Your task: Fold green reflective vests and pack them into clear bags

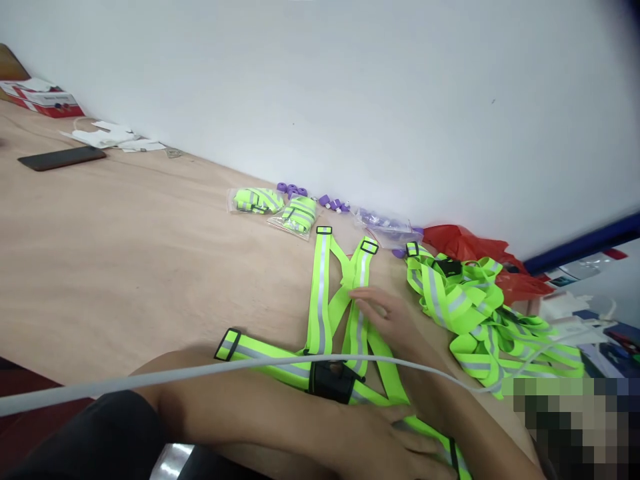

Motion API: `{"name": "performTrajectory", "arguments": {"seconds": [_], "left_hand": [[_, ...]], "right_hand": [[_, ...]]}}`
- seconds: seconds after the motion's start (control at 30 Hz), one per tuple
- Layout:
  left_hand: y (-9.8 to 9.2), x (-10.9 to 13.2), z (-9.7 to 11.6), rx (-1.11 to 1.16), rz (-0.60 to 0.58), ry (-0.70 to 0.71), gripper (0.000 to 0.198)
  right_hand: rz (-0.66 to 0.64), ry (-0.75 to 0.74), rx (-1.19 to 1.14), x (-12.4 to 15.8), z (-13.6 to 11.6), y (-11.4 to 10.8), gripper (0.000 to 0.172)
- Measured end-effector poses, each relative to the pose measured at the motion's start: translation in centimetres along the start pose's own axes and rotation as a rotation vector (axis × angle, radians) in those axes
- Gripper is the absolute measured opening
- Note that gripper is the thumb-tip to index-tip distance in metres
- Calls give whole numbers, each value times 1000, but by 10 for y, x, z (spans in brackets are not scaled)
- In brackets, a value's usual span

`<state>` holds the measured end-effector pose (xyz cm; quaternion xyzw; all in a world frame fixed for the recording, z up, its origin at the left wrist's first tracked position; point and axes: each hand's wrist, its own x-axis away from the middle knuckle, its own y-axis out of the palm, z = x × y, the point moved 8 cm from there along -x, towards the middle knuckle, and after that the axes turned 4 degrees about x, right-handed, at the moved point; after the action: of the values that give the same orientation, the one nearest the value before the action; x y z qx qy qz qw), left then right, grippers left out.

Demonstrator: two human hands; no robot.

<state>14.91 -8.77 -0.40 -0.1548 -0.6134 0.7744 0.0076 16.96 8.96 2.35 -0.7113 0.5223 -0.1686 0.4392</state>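
A neon-yellow reflective harness (321, 300) with grey stripes lies spread on the table in front of me. Its two shoulder straps point away from me, each with a black slider at its far end, and a black buckle piece (331, 381) sits on the waist belt. My left hand (395, 443) rests on the right part of the belt with its fingers spread. Just beyond it, my right hand (387, 319) touches the right shoulder strap, fingers stretched out toward the crossing of the straps. A white cable (240, 364) passes in front of my left forearm.
A tangled pile of similar harnesses (465, 300) lies at the right, by a red plastic bag (463, 243). Two bagged harnesses (299, 215) and several purple pieces (293, 189) lie along the wall. A dark phone (63, 158), papers (113, 135) and a red-white box (47, 99) are far left.
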Motion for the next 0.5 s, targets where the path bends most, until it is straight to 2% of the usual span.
{"name": "performTrajectory", "arguments": {"seconds": [0.07, 0.13, 0.27, 0.33, 0.5], "left_hand": [[-4, 2, 2, -35, -9, -26, 37], [-11, 3, 5, -90, 1, -57, 37], [-24, 2, 6, -160, 61, -106, 36], [-28, 1, 4, -180, 64, -80, 38], [-30, 1, -9, -166, -56, 57, 49]], "right_hand": [[146, 47, 51, -9, 9, -19, 27], [221, 62, 149, -21, 20, -33, 26], [177, 52, 408, -53, 45, -42, 33], [132, 83, 527, -68, 59, -41, 37], [-9, 102, 736, -94, 75, -28, 40]]}}
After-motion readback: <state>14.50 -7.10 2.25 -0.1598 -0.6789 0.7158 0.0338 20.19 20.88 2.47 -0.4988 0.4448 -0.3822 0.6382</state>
